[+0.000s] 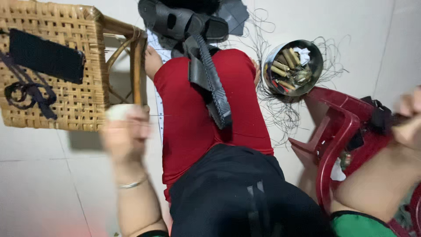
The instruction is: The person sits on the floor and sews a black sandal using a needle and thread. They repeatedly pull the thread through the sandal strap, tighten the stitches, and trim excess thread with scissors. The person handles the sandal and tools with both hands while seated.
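Two hands are raised apart, so thread is drawn taut: left hand, blurred, is pinched on a needle; right hand fingers' state cannot be told. Black strap is draped over the red-clad knee.

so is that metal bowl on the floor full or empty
Nearly full: the metal bowl sits upright on the floor, holding wooden-handled tools and a bit of white scrap.

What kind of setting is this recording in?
Probably a home floor workspace for hand-stitching sandals: a woven cane stool, a metal bowl of tools and thread, and a black strap across the lap.
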